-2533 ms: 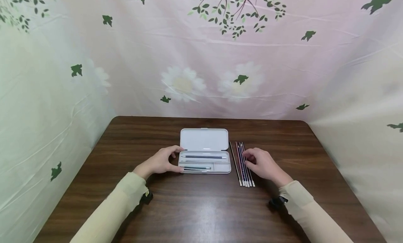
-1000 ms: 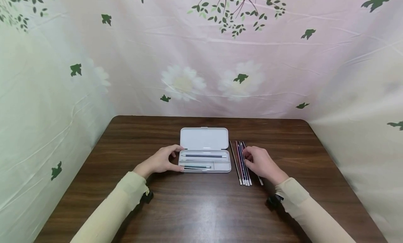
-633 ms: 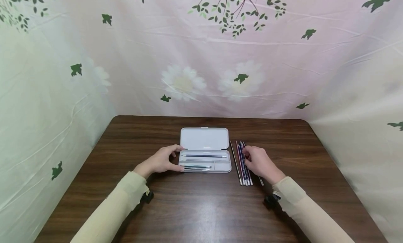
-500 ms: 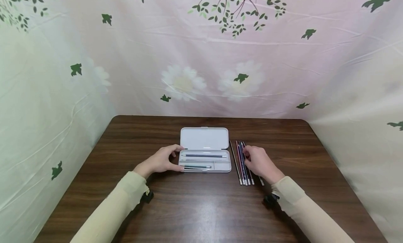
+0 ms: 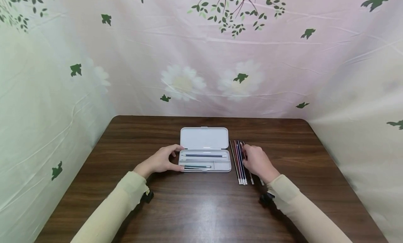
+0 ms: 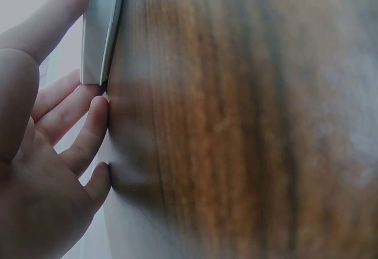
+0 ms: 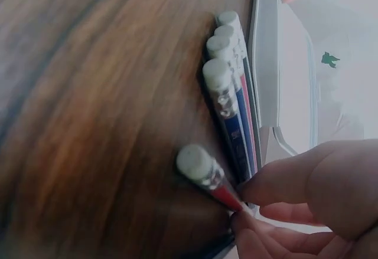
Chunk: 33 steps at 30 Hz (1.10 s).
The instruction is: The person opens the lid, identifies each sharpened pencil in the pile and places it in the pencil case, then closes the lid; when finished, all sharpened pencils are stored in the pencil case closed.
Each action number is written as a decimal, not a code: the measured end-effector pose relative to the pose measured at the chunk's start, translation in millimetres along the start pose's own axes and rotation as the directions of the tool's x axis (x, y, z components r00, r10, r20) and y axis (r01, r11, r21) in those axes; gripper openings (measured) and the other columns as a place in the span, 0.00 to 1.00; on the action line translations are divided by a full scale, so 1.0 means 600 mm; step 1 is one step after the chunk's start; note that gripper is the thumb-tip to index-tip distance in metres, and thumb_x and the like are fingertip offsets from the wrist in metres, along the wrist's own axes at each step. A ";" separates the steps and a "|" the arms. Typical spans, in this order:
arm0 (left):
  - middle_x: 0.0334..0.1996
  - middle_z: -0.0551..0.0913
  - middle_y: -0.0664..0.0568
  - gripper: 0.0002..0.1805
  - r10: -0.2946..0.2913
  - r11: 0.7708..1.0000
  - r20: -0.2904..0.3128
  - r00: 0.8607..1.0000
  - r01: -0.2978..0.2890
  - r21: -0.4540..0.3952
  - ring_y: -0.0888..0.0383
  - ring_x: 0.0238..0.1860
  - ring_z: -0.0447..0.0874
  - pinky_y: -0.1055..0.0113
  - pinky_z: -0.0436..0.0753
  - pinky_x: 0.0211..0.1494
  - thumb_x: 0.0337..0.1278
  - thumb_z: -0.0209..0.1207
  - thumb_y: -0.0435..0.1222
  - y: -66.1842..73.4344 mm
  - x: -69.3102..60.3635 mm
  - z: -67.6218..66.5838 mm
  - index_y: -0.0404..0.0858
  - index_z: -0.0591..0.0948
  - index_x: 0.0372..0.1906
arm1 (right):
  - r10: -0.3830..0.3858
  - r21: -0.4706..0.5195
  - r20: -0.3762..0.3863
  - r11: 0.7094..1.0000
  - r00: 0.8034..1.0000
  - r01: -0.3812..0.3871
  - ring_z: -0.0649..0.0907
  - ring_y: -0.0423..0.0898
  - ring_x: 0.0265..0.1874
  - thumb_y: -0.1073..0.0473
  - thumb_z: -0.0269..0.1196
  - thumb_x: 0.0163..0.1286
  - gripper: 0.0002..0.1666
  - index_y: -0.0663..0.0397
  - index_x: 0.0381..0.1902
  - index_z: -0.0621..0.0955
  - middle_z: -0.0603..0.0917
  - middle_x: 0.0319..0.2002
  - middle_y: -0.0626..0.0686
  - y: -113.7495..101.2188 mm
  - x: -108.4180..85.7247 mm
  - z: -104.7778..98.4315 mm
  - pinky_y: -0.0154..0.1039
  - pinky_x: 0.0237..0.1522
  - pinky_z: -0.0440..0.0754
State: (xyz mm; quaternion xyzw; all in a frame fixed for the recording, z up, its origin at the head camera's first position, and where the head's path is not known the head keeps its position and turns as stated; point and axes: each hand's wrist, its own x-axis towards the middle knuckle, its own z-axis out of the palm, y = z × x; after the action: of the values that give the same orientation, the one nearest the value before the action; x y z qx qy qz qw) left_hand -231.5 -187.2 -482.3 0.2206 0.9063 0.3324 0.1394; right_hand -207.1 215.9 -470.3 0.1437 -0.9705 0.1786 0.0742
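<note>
A white pencil case (image 5: 222,166) lies with its lid raised on the table, holding several pencils (image 5: 204,156) in its compartments. My left hand (image 5: 162,160) grips its left end, thumb at the front corner and fingertips at the back. In the left wrist view the thumb meets the case wall (image 6: 100,35). To the right of the case, several eraser-tipped pencils (image 5: 238,166) lie side by side. My right hand (image 5: 259,162) is over them, pinching a red pencil (image 7: 224,194) between thumb and finger. Another pencil (image 5: 261,182) lies further right, mostly hidden under that hand.
The brown wooden table (image 5: 195,208) stretches around the case and pencils. A printed cloth (image 5: 204,54) with leaves and flowers hangs behind the table and along both sides.
One pencil has been parted to the right of the row, then a second one drawn slightly away from it. The right forearm has shifted a little left. Left hand and case stay put.
</note>
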 end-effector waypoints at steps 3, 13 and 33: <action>0.59 0.80 0.57 0.45 -0.001 1.000 0.000 1.000 0.001 -0.003 0.54 0.56 0.76 0.55 0.77 0.61 0.47 0.80 0.55 0.001 0.000 0.000 0.48 0.75 0.71 | 0.018 0.004 -0.005 1.000 1.000 -0.018 0.78 0.50 0.25 0.72 0.68 0.53 0.10 0.62 0.35 0.81 0.80 0.25 0.53 -0.003 0.001 0.000 0.50 0.28 0.79; 0.59 0.80 0.57 0.45 0.017 1.000 0.001 1.000 -0.017 -0.010 0.55 0.55 0.76 0.55 0.77 0.60 0.48 0.80 0.56 -0.003 0.001 0.000 0.48 0.75 0.71 | 0.055 0.003 -0.021 0.999 0.998 -0.055 0.78 0.53 0.23 0.72 0.67 0.49 0.11 0.60 0.29 0.77 0.80 0.24 0.56 -0.012 -0.001 -0.003 0.53 0.27 0.79; 0.58 0.81 0.57 0.44 0.037 0.999 -0.004 0.999 -0.037 -0.006 0.54 0.55 0.76 0.55 0.77 0.61 0.49 0.80 0.55 -0.008 0.002 0.001 0.47 0.76 0.70 | 0.107 0.063 -0.023 0.992 0.994 -0.105 0.76 0.46 0.23 0.64 0.66 0.60 0.10 0.53 0.41 0.84 0.80 0.25 0.47 -0.019 -0.013 -0.020 0.43 0.23 0.71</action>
State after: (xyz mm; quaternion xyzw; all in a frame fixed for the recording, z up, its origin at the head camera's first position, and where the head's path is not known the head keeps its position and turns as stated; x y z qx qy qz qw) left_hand -233.9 -189.2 -486.0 0.2360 0.9014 0.3382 0.1320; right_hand -195.3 212.2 -457.3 0.0918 -0.9698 0.2140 0.0728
